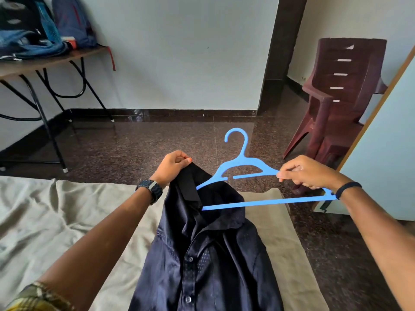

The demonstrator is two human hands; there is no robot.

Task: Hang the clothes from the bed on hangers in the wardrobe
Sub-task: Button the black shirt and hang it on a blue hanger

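A bedroom with pale walls and a dark speckled stone floor (170, 140): at ten o'clock a folding surface (51, 61) carries backpacks (33, 30); at two o'clock stand stacked maroon plastic chairs (336, 90). Over the bed (56, 221), the left hand (171, 166) pinches up the collar of a dark navy shirt (202, 254), its length running from twelve to six. The right hand (307, 171) grips the blue hanger (244, 167), hook pointing to twelve, bar lying nine to three, its left end inside the shirt's neck.
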